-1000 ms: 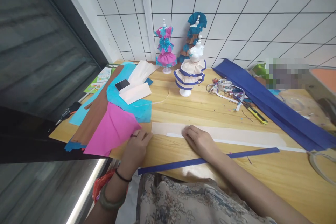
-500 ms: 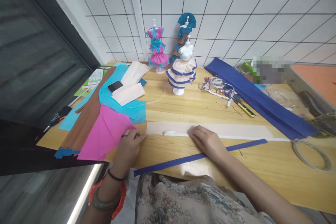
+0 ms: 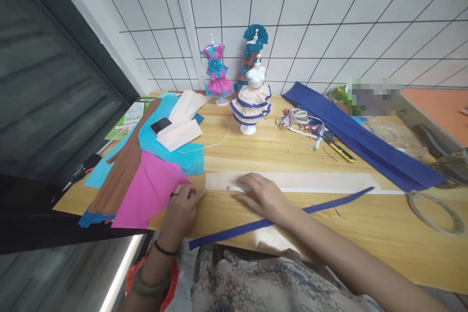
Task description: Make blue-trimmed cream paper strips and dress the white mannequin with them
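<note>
A long cream crepe paper strip (image 3: pixel 329 180) lies across the table, with white adhesive tape (image 3: pixel 347 190) along its near edge. The tape leads right to its roll (image 3: pixel 437 212). My left hand (image 3: pixel 181 207) rests on the table, index finger stretched to the strip's left corner, other fingers loosely bent. My right hand (image 3: pixel 265 197) is over the strip's left part, its thumb and fingers closed around the tape's curled loose end. A narrow blue paper strip (image 3: pixel 234 231) passes under my right forearm.
Magenta (image 3: pixel 149 190), brown (image 3: pixel 124 165) and turquoise paper (image 3: pixel 190 158) lie left, with a phone (image 3: pixel 161 125). Small mannequins in paper dresses (image 3: pixel 250 102) stand behind. A yellow cutter (image 3: pixel 341 150), ribbon scraps (image 3: pixel 298 119) and folded blue paper (image 3: pixel 351 131) are at right.
My right hand has slid left along the strip to the tape's curled end. My left hand stays by the strip's left corner. The narrow blue strip's right end has shifted slightly up.
</note>
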Motion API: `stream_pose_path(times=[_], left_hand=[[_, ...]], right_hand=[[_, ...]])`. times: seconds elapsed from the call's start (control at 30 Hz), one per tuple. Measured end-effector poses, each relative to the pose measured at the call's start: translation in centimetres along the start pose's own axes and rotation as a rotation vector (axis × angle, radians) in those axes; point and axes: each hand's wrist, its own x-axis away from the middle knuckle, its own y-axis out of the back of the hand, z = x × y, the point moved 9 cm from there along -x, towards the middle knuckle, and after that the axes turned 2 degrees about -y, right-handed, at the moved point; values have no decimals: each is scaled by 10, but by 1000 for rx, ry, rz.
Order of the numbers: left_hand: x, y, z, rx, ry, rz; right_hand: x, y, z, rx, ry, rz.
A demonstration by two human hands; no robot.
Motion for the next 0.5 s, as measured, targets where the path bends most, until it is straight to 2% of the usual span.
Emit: stream_pose_path(times=[0.1, 0.17, 0.3, 0.5], left_hand=[[0, 3, -1, 26, -13, -43], [0, 5, 0, 44, -21, -69], [1, 4, 1, 51, -26, -80], [1, -1, 2, 18, -45, -57]], right_hand=[[-10, -13, 5, -5, 35, 50], [-8, -12, -2, -13, 29, 44], [15, 3, -29, -32, -43, 21], [63, 34, -76, -65, -240, -19]])
